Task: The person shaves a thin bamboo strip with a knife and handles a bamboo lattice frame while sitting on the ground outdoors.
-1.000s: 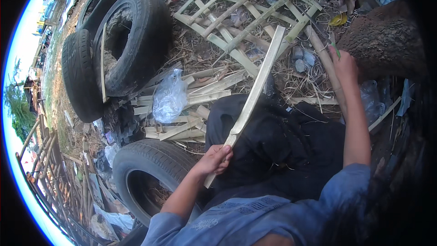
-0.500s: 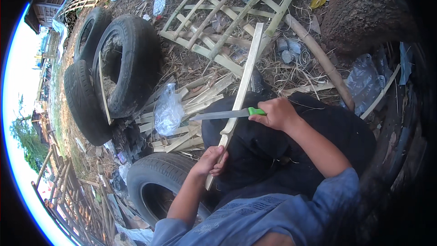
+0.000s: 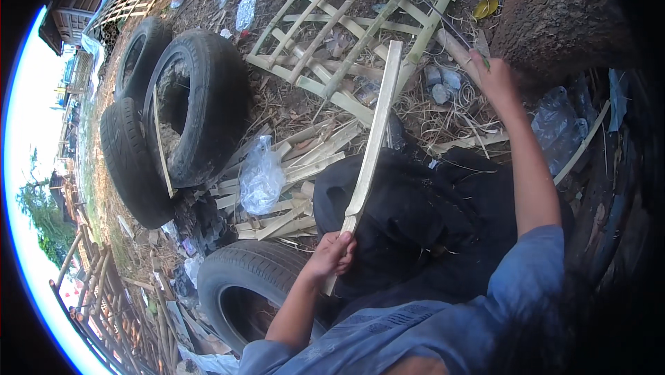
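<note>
My left hand [image 3: 332, 257] grips a long pale bamboo strip [image 3: 375, 136] close to its lower end. The strip slants up and away over my dark-clothed legs, with a notch just above my fingers. Out to the far right, clear of the strip, my right hand [image 3: 494, 78] is closed round a knife [image 3: 454, 28]. Its thin blade points up and left, in front of the lattice's right edge. Only a bit of the green handle shows; my fingers cover the rest.
A woven bamboo lattice [image 3: 331, 88] lies ahead, beside a thick pole [image 3: 457, 56]. Split strips [image 3: 321, 157] and a clear plastic bag [image 3: 261, 177] lie left of my knees. Old tyres [image 3: 208, 108] stand farther left; another tyre [image 3: 253, 264] is near. A tree trunk [image 3: 554, 21] rises at right.
My right hand has swung the knife off the bamboo strip, up and to the right. A curl of wood at the notch is gone. My left hand keeps its hold.
</note>
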Motion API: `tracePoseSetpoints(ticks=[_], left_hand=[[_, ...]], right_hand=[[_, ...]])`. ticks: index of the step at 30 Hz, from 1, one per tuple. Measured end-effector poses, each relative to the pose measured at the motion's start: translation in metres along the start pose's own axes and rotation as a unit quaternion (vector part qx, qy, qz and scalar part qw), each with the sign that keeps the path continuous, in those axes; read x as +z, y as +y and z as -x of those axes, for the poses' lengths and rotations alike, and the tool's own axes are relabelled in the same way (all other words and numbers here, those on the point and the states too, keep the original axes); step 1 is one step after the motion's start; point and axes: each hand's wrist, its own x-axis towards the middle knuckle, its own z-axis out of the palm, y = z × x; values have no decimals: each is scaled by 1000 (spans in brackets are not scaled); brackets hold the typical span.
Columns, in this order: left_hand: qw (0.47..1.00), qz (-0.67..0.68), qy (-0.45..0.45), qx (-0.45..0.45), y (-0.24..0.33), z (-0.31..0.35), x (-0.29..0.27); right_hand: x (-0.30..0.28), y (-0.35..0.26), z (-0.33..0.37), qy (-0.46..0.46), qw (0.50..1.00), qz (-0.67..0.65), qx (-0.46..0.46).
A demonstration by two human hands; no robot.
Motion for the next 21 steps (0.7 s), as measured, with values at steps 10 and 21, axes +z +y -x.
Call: tracePoseSetpoints(ticks=[10, 21], left_hand=[[996, -67, 63, 18, 0, -4, 13], [973, -148, 167, 54, -3, 2, 40]], right_hand=[[37, -61, 132, -136, 911, -31, -387], [18, -63, 153, -190, 934, -83, -290]])
